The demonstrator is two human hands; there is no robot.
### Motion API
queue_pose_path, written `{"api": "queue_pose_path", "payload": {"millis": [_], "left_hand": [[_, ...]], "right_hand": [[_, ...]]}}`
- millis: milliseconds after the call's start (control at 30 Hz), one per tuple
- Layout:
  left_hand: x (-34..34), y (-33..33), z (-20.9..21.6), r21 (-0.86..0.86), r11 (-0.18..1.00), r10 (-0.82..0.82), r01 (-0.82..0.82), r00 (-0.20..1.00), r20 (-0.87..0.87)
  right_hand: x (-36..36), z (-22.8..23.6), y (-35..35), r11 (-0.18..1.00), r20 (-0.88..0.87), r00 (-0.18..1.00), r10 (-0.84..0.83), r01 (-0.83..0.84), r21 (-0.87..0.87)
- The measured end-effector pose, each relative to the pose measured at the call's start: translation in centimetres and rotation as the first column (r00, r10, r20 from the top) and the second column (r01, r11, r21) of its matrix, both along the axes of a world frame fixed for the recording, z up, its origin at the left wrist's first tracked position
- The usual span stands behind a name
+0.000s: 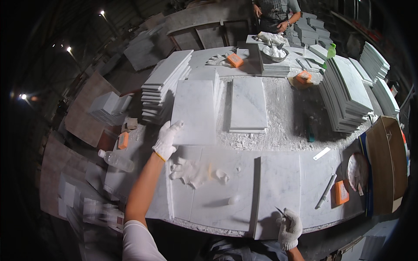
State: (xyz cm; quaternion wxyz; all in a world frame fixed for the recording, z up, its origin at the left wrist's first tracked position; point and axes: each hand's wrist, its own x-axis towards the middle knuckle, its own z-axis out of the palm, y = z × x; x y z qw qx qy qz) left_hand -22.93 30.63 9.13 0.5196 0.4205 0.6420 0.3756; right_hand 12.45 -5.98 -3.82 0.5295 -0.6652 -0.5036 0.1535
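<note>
My left hand (167, 140), in a white knit glove, grips the left edge of a white marble slab (194, 112) near its near corner. My gloved right hand (290, 229) is closed round a thin, dark-pointed tool (280, 212), whose kind I cannot make out. That hand is over the near right corner of a raised marble slab (278, 187) at the table's front edge. Between my hands, a loose white glove (190, 172) lies on the pale slabs beside a small translucent cup (234, 200).
Stacks of slabs stand at left (163, 87) and right (346, 95), with a short stack (247, 104) between. A clear bottle (117, 161), orange block (342, 192), metal ruler (321, 153) and cardboard box (385, 161) lie around the table. Another person (276, 15) stands opposite, behind a bowl (275, 53).
</note>
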Motion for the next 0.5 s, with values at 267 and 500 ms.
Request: {"api": "queue_pose_path", "payload": {"millis": [267, 500], "left_hand": [[1.4, 11.4, -1.9, -0.006, 1.000, -0.013, 0.013, 1.000, 0.009], [0.3, 13.3, -2.4, -0.045, 0.998, -0.039, 0.041, 0.999, 0.030]], "right_hand": [[0.8, -1.8, -0.9, 0.968, 0.126, 0.978, 0.166, -0.138, -0.211], [0.8, -2.1, -1.5, 0.955, -0.022, 0.977, 0.211, -0.210, -0.209]]}}
